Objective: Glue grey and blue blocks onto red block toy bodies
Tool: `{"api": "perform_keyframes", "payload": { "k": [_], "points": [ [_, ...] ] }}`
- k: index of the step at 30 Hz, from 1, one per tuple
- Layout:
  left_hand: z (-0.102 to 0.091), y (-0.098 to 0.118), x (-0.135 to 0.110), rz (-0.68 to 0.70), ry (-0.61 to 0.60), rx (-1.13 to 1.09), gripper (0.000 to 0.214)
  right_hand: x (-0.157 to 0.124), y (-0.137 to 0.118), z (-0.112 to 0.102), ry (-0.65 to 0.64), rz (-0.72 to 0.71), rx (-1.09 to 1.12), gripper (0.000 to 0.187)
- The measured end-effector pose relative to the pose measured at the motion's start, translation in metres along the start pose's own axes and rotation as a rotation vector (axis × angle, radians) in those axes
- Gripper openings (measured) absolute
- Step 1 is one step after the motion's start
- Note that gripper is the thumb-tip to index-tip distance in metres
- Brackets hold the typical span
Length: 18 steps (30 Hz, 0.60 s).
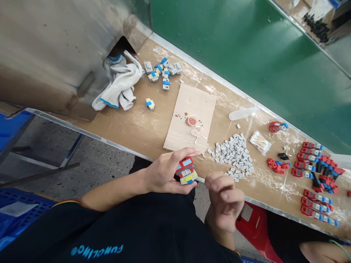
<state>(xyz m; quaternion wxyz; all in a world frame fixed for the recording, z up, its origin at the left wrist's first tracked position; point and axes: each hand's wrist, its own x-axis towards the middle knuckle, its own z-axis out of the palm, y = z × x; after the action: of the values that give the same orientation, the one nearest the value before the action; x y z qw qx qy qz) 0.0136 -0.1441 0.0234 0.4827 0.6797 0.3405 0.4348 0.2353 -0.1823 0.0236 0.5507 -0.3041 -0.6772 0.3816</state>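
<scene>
My left hand (166, 171) is closed round a red, grey and yellow toy robot body (187, 171), with a light blue window on its red side. To its right, my right hand (226, 201) pinches a thin white stick, which looks like a cotton swab (200, 179); its tip reaches to the toy's edge. Ahead of both hands a cardboard sheet (196, 96) lies on the bench. Two small clear cups stand on it: a cup with reddish liquid (192, 120) and another cup (196, 131) with swabs laid across it. Brown spots dot the cardboard.
Right of the cardboard lie a pile of small grey pieces (234, 155), a bag of cotton swabs (260, 142) and rows of red-blue toy parts (316, 206). Grey-blue parts (165, 73) and white gloves (120, 86) are at left. Another person's arm (323, 250) shows lower right.
</scene>
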Motion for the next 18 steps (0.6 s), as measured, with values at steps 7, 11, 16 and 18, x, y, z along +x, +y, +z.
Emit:
{"api": "perform_keyframes", "payload": {
  "k": [7,11,16,18],
  "points": [
    [-0.007,-0.004,0.006,-0.007,-0.061,-0.041,0.053,-0.047,0.027,-0.004,-0.86,-0.482,0.245,0.09],
    [-0.007,-0.006,0.002,0.114,-0.033,-0.022,0.042,-0.038,0.024,-0.007,-0.888,-0.394,0.422,0.049],
    [-0.008,-0.007,0.002,0.076,-0.114,-0.034,0.04,-0.016,0.011,-0.021,-0.754,0.025,0.378,0.043],
    [-0.006,-0.008,0.0,0.111,-0.139,-0.061,0.048,-0.006,0.009,-0.023,-0.503,0.092,0.354,0.035]
  ]
}}
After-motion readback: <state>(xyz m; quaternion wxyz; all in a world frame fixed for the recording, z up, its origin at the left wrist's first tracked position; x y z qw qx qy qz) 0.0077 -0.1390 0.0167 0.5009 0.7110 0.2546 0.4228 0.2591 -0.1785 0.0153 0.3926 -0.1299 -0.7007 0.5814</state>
